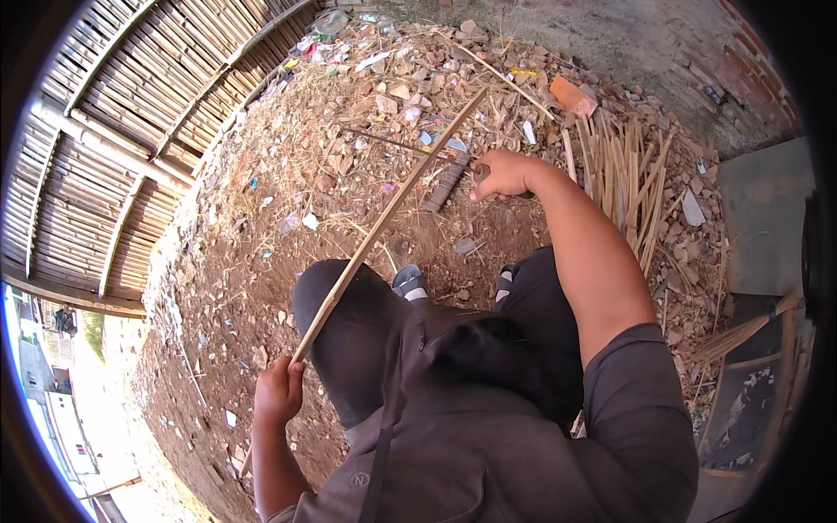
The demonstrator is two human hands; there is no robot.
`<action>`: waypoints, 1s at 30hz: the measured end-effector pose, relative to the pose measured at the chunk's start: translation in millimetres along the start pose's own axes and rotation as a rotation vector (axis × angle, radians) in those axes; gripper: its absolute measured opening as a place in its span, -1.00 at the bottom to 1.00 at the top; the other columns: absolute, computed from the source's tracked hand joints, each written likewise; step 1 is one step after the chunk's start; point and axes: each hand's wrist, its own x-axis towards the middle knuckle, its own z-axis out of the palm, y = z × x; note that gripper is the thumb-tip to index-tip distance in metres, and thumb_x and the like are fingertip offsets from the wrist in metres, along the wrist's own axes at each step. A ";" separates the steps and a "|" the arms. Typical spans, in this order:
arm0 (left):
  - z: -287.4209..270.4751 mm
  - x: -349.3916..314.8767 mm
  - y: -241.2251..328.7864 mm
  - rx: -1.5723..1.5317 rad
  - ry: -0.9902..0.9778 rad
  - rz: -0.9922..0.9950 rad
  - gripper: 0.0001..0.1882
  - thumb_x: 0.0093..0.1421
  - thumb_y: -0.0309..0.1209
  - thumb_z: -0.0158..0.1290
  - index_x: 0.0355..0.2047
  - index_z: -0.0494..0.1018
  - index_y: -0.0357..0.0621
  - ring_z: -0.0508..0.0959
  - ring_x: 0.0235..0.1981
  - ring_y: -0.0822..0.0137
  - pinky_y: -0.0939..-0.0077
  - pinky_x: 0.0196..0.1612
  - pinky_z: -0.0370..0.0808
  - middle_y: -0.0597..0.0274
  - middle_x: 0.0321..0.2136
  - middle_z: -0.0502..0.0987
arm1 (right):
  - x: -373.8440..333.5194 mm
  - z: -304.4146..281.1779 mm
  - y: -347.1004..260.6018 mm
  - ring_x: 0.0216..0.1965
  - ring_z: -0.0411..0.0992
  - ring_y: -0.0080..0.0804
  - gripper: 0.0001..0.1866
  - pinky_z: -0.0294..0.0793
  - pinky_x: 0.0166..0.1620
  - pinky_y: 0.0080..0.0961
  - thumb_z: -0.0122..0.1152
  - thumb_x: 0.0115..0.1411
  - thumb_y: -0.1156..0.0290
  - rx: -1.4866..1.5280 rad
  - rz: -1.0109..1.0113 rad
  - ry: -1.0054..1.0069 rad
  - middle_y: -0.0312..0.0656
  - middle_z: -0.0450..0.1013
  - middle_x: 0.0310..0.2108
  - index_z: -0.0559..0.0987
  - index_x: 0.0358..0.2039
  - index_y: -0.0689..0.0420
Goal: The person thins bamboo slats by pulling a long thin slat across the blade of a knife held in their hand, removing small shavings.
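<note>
My left hand (pixel 279 390) is closed round the lower end of a long split bamboo strip (pixel 377 228). The strip slants up and away to the right, across my left knee. My right hand (pixel 506 176) is closed on the handle end of a long-bladed knife (pixel 390 142), whose thin dark blade is seen nearly edge-on. The blade points left and crosses the strip near its far end; whether they touch I cannot tell. Just left of my right hand, a short dark cylindrical piece (pixel 446 185) lies on the ground.
A pile of split bamboo strips (pixel 621 170) lies to the right, with an orange brick (pixel 573 96) beyond it. Stone rubble and litter cover the ground ahead. A bamboo-slat wall (pixel 131 131) stands at left, a plastered brick wall (pixel 663 52) at far right, and a grey panel (pixel 765 218) nearer.
</note>
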 end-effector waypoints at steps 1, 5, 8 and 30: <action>-3.1 0.5 1.1 0.002 0.009 0.000 -0.66 0.39 -0.25 -0.05 -0.46 0.36 -0.24 0.50 -0.55 -0.23 0.00 -0.47 0.38 -0.14 -0.65 0.45 | 6.5 6.9 -0.5 -0.22 0.59 -0.11 -0.36 0.54 -0.09 -0.24 0.42 -0.02 0.11 -0.002 -0.007 0.005 -0.02 0.61 -0.31 0.57 0.01 0.25; -9.5 -4.2 6.3 -0.131 -0.056 -0.086 -0.63 0.40 -0.21 -0.06 -0.46 0.36 -0.25 0.50 -0.54 -0.22 0.01 -0.47 0.38 -0.15 -0.64 0.46 | 11.1 36.6 -28.8 -0.20 0.57 -0.10 -0.50 0.51 -0.11 -0.18 0.42 -0.02 0.12 -0.190 -0.178 0.360 0.00 0.59 -0.30 0.62 -0.18 0.24; -3.3 -8.5 -6.0 -0.095 -0.025 -0.069 -0.62 0.40 -0.19 -0.06 -0.46 0.37 -0.25 0.50 -0.54 -0.23 0.00 -0.46 0.38 -0.15 -0.63 0.47 | -8.2 39.2 -55.5 -0.23 0.58 -0.07 -0.61 0.52 -0.12 -0.15 0.38 -0.04 0.18 -0.400 -0.317 0.261 -0.01 0.61 -0.34 0.65 -0.27 0.20; -11.8 -14.3 -10.3 -0.096 -0.040 -0.087 -0.64 0.36 -0.25 0.00 -0.52 0.35 -0.25 0.46 -0.61 -0.19 0.07 -0.50 0.35 -0.08 -0.70 0.42 | -22.0 18.5 -44.3 -0.21 0.57 -0.07 -0.64 0.52 -0.17 -0.18 0.41 -0.01 0.18 -0.374 -0.211 0.294 -0.01 0.58 -0.31 0.64 -0.26 0.14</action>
